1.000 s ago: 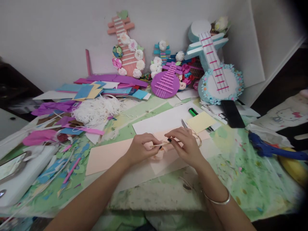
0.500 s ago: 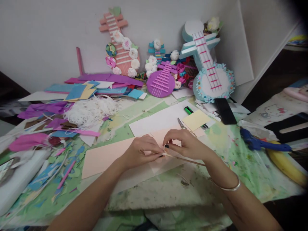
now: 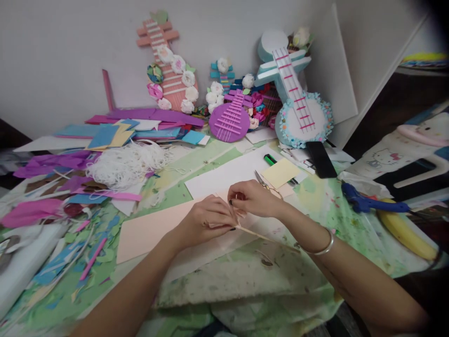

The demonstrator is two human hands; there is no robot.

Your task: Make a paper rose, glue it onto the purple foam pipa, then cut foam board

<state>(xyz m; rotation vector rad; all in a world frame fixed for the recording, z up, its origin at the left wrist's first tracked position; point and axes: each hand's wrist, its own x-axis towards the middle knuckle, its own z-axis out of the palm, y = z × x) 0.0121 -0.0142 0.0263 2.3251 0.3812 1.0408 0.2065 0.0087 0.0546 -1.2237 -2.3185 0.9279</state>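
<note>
My left hand (image 3: 206, 219) is closed, its thumb and fingers pinching a narrow pale strip (image 3: 264, 235) together with a small gathered bit of peach paper (image 3: 240, 216). From the pinch, the strip trails to the right beneath my right wrist. Close beside it, my right hand (image 3: 254, 200) has its fingers bent together at the top of the gathered paper; the exact grip is partly hidden. Under both hands lies a long peach sheet (image 3: 150, 231), with a white sheet (image 3: 213, 175) behind it. Scissors (image 3: 272, 189) lie just past my right hand, partly covered by a yellow paper (image 3: 280, 172).
Decorated lute-shaped crafts (image 3: 230, 119) lean along the wall. A tangle of white string (image 3: 128, 166) and colored foam pieces (image 3: 154, 114) cover the left. At right are a green cutter (image 3: 270, 160), black phone (image 3: 321, 160), blue glue gun (image 3: 372, 201) and banana (image 3: 407, 234).
My right hand has shifted slightly up and left, and more of the gathered peach paper shows between the hands. The whole scene sits a little further left as the camera turned.
</note>
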